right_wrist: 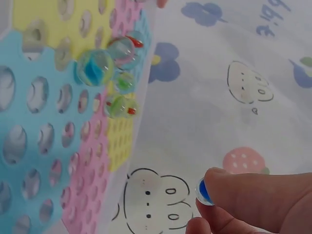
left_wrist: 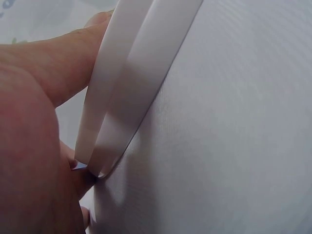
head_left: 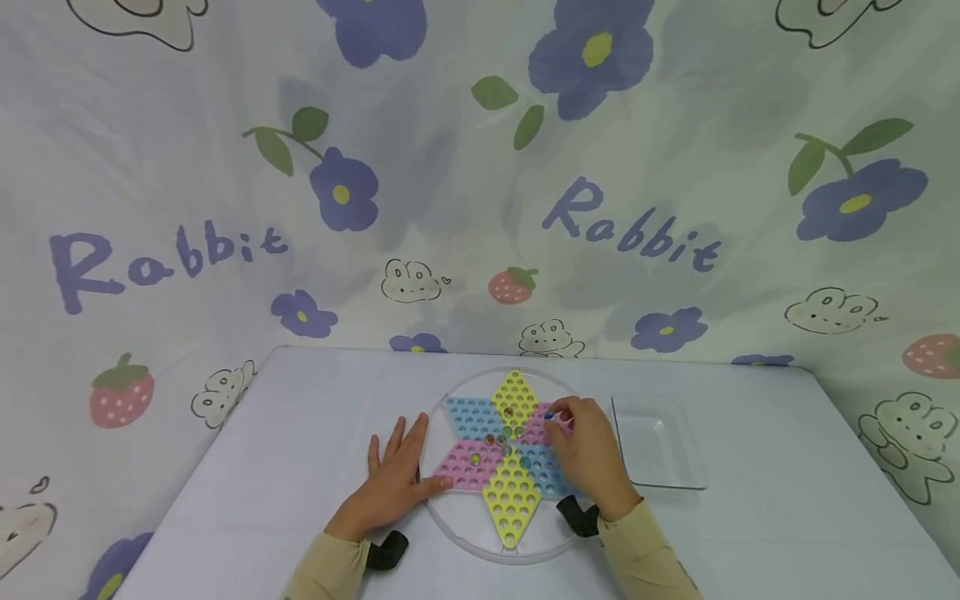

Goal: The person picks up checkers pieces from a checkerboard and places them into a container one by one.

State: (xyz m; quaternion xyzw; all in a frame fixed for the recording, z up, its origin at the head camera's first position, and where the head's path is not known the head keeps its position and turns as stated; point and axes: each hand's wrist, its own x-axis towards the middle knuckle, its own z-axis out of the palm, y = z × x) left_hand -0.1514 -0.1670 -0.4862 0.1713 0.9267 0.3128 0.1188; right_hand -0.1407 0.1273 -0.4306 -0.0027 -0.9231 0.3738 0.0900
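Blue-cored glass marble: I see it [right_wrist: 201, 191] off the board, up at the far-right pink star point; being a ball, it has no long axis to line up.
Right hand: its fingers pinch that marble [head_left: 588, 450] between thumb and fingertip, closed to the ball's width.
Marble to star centre: leftward and a little toward the wearer; I judge this offset, plus the drop to the holes, to matter most.
Chinese checkers board: flat on the bench [head_left: 217, 517], its yellow points [head_left: 512, 500] running near to far.
Left hand: nearer the left rim [head_left: 397, 483], fingers straight and spread, thumb over the edge, no marble held.
Nearer hand: the right, clearly.
Clear tray: right of the board [head_left: 660, 487], beyond the right wrist.
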